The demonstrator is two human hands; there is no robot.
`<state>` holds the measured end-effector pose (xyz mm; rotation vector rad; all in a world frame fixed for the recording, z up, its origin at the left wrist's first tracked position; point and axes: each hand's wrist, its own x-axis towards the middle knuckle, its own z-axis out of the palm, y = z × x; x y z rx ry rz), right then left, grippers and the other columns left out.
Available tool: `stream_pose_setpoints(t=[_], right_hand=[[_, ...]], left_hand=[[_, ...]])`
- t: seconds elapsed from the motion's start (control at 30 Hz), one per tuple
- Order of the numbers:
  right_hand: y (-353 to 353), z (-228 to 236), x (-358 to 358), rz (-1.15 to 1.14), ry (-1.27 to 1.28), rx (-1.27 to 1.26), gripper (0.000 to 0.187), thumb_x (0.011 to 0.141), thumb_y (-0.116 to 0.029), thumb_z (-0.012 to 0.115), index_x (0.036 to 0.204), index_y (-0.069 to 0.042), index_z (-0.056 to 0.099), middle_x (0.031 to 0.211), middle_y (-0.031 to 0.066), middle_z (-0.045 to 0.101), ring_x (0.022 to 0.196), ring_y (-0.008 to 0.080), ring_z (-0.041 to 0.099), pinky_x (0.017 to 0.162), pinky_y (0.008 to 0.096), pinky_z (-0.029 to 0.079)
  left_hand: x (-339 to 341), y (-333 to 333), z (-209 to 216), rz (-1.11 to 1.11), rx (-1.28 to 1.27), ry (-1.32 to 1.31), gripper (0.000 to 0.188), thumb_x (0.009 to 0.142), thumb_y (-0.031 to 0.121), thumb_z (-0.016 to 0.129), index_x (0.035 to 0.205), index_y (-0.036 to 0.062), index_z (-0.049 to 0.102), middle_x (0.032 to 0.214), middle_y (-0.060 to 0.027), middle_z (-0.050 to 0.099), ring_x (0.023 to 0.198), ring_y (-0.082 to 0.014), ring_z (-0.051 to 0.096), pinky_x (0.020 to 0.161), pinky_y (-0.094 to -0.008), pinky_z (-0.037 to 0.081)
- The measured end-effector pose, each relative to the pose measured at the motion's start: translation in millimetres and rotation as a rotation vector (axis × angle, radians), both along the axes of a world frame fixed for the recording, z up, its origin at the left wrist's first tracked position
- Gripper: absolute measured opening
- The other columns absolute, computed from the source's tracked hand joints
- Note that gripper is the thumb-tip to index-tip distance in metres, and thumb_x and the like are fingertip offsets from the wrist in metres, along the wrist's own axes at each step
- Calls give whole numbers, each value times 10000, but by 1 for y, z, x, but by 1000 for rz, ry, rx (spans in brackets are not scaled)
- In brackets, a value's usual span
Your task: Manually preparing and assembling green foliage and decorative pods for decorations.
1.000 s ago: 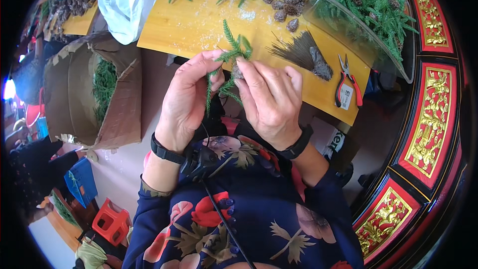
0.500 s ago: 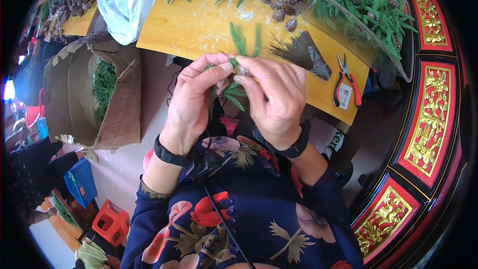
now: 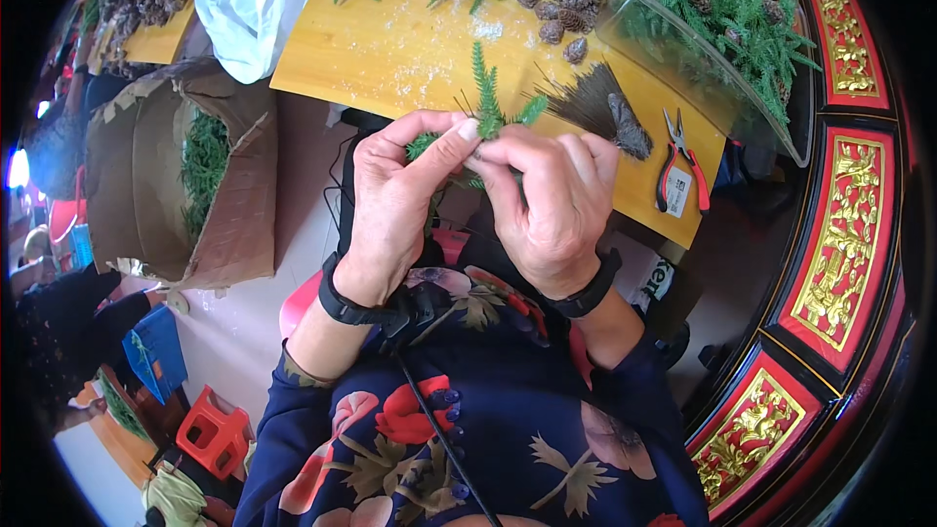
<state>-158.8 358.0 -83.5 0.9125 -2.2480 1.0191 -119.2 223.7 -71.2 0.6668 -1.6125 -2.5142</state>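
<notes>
Over the near edge of the wooden table, my left hand (image 3: 398,185) and my right hand (image 3: 549,197) meet on an artificial green pine sprig (image 3: 485,88). Its needled tips stick up past my fingers, and one piece points to the right. Thumb and forefinger of my left hand pinch the base of the sprig; the right thumb and fingers close on it just beside. Thin dark wire ends (image 3: 463,102) poke out above my left fingertips. The joint between the fingers is hidden. Right of my hands lies a bundle of thin brown wires (image 3: 586,102).
Red-handled pliers (image 3: 680,161) lie on the table (image 3: 361,59) at the right. Several pine cones (image 3: 561,8) and more sprigs sit farther back. A clear bin (image 3: 703,68) of greenery stands back right. Left are a white bag (image 3: 239,15) and a cardboard box (image 3: 146,190) holding greenery.
The sprig has turned between my fingers, and its tips now stand sharper above them. Both hands have shifted slightly down and to the right, still pinching.
</notes>
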Motion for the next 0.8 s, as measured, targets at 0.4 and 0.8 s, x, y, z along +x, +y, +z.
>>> stream_pose_setpoints(t=[0.4,0.8], right_hand=[[19,29,-51,369,-203,55,274,730,-13,729,981,-105,666,955,55,640,704,199,582,653,315,456],[0,37,-91,875,165,219,259,731,-107,674,986,-150,692,1053,68,628,717,214,589,610,334,447]], left_hand=[[6,-19,-5,-215,-350,49,85,856,63,689,881,-18,687,797,-15,662,744,-60,582,699,-200,450],[2,-50,0,-561,-84,81,79,898,68,642,930,1,671,867,10,660,817,-46,578,743,-207,458]])
